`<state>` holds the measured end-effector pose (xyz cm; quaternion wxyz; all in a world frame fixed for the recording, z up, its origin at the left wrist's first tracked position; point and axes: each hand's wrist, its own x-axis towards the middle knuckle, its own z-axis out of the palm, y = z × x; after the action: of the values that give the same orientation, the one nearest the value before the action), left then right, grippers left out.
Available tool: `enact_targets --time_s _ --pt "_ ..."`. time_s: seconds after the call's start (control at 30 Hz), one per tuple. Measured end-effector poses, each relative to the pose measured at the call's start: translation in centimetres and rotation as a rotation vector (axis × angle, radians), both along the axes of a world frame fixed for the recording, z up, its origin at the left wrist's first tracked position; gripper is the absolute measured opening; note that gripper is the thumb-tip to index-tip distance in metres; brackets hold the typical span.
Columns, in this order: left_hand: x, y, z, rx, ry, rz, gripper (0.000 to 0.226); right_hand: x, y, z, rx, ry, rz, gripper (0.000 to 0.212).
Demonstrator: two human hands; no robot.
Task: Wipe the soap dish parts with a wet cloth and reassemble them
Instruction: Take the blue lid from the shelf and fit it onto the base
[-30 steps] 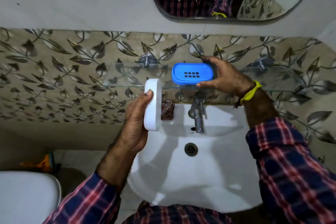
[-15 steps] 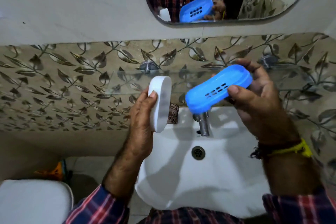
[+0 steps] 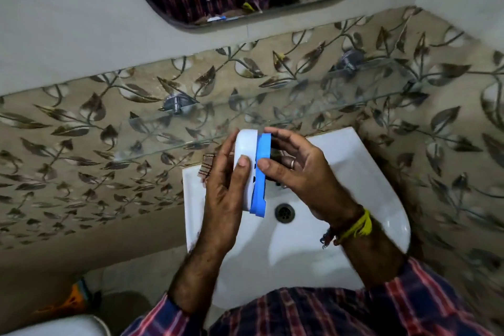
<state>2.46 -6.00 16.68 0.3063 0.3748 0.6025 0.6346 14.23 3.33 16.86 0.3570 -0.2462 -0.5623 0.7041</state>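
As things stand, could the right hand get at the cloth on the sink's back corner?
Probably not directly. The right hand grips the blue tray, and the left hand with the white base sits between it and the cloth.

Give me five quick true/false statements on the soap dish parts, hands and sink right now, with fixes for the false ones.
1. The left hand holds the white base. True.
2. The blue tray lies on the glass shelf. False: the right hand holds it against the white base.
3. Both parts are held above the sink. True.
4. The two parts are far apart. False: they touch, face to face.
5. A wet cloth is in the right hand's grip. False: it grips only the tray.
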Motion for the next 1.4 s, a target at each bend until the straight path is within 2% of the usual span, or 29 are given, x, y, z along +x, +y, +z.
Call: enact_targets --time_s 0.37,0.57,0.97,1.03,1.1,1.2,1.27,1.4 --pt "-0.9 0.1 -0.5 0.011 0.029 -0.116 0.056 0.1 -0.2 -0.3 -0.02 0.005 -0.046 0.055" --pt "-1.1 0.1 -1.0 -0.055 0.088 -0.143 0.056 -0.2 -0.6 -1.1 -0.054 0.029 -0.039 0.054" --pt "-2.3 -0.1 -0.4 -0.174 0.254 -0.295 0.077 0.2 -0.6 -0.9 -0.025 0.023 -0.054 0.054" --pt "-3.4 -0.4 0.5 -0.224 0.353 -0.321 0.088 0.4 -0.3 -0.5 -0.026 -0.019 -0.01 0.06" --pt "-4.7 -0.4 1.0 -0.263 0.533 -0.355 0.096 0.9 0.4 -0.2 0.022 -0.101 0.059 0.067" --pt "-5.5 -0.1 1.6 -0.259 0.697 -0.39 0.101 2.0 1.5 0.1 0.119 -0.182 0.141 0.073" --pt "-5.5 0.2 2.1 -0.173 0.669 -0.352 0.099 2.6 2.0 0.5 0.156 -0.173 0.12 0.071" --pt "-6.7 2.3 2.9 0.03 0.372 -0.232 0.077 2.4 4.7 2.0 0.218 -0.14 0.018 0.065"
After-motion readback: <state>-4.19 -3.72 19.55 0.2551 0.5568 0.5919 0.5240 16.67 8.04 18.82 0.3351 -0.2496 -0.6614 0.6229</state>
